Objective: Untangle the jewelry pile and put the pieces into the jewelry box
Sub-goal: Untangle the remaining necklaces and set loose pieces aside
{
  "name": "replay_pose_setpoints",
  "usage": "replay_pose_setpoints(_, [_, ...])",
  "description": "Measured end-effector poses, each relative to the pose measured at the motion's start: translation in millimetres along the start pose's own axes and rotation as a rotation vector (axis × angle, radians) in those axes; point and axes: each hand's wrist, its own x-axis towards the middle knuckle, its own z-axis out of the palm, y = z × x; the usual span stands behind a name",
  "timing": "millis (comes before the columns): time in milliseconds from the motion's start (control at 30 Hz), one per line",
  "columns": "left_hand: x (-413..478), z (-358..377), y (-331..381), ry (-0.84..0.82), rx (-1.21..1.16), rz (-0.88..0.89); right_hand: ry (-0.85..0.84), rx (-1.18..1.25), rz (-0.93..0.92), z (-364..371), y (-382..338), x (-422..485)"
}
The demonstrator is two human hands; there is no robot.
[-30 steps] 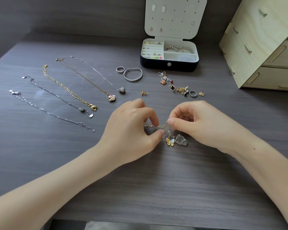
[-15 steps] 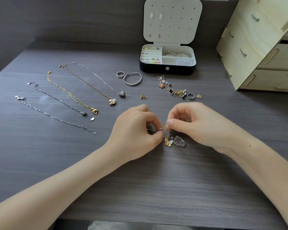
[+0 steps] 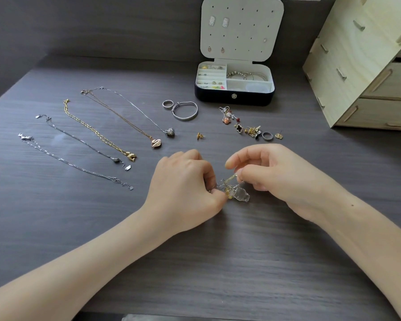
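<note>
Gold and clear charms on fine silver chain form the tangle (image 3: 236,193), sitting low over the dark table (image 3: 218,262) right between both hands. Its taut strand runs side to side, rising slightly toward the right. The left hand (image 3: 185,184) pinches the lower left end with curled fingers. The right hand (image 3: 273,174) pinches the gold strand at the upper right. Neither hand is nearer, so the pull would likely go outward along that line. The open jewelry box (image 3: 234,99) stands straight beyond the tangle, well apart, with loose earrings (image 3: 245,128) lying between.
</note>
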Motion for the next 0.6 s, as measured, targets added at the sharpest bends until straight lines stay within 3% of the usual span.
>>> replay_pose_setpoints(200, [1.1,0.1,-1.1,0.015,-0.014,0.017,-0.012,-0.008,-0.006,1.3,0.1,0.8])
replay_pose_setpoints(367, [3.1,2.3,-5.9,0.120,-0.152,0.113,-0.056,0.053,-0.039,1.4,-1.7,0.2])
replay_pose_setpoints(600, [7.8,3.1,-8.5,0.101,-0.310,0.132,-0.056,0.095,-0.038,-0.3,-0.8,0.8])
